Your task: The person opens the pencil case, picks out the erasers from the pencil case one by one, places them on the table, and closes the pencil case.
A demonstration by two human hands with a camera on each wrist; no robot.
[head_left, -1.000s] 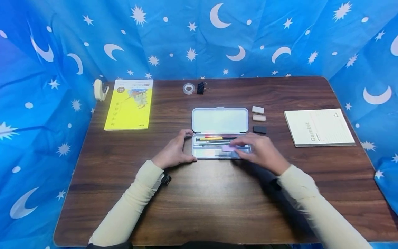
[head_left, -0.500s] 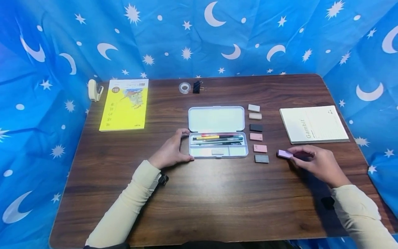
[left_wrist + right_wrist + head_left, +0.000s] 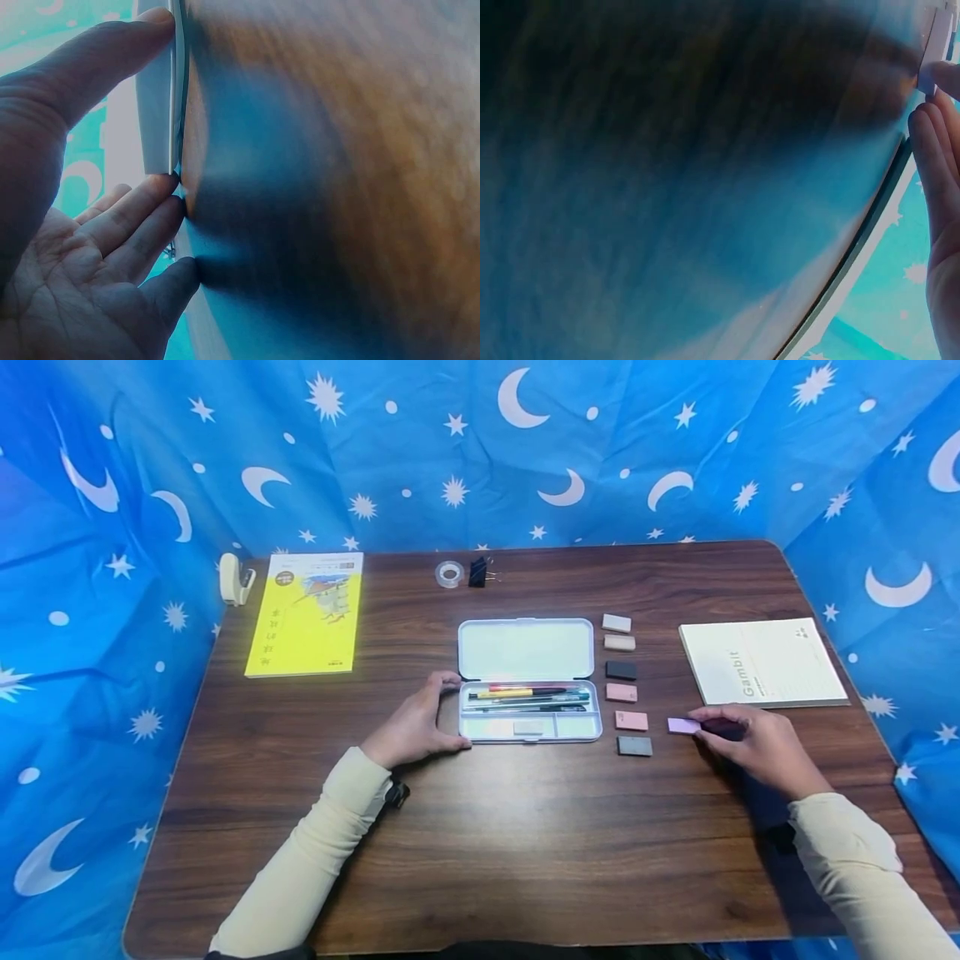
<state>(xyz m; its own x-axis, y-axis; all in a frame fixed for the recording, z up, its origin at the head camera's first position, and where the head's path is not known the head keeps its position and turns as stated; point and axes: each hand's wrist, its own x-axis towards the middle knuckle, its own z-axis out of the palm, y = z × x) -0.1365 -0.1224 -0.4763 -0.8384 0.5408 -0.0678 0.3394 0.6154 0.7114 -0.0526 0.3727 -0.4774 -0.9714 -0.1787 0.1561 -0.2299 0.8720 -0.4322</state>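
Note:
An opened white pencil case point(image 3: 529, 681) lies mid-table, with several pens point(image 3: 525, 695) and a pale eraser point(image 3: 528, 727) inside. My left hand point(image 3: 412, 722) holds its left end, thumb at the front corner and fingers at the hinge corner. In the left wrist view, the thumb and fingertips of that hand point(image 3: 97, 247) touch the case's edge point(image 3: 159, 112). To the right, my right hand point(image 3: 761, 747) pinches a light purple eraser point(image 3: 682, 726) at the tabletop. The right wrist view catches the same eraser point(image 3: 936, 52) at its upper right edge, beside part of the hand.
Between case and right hand runs a column of erasers: white point(image 3: 617, 623), beige point(image 3: 619, 642), black point(image 3: 621, 670), two pink point(image 3: 621, 692), grey point(image 3: 634, 746). A notebook point(image 3: 765, 662), yellow book point(image 3: 306, 618), stapler point(image 3: 237, 580), tape roll point(image 3: 449, 574) and binder clip point(image 3: 477, 572) lie farther back.
My right hand has carried the purple eraser from over the pencil case to the right, past the eraser column, and down to the tabletop. The left hand stays at the case.

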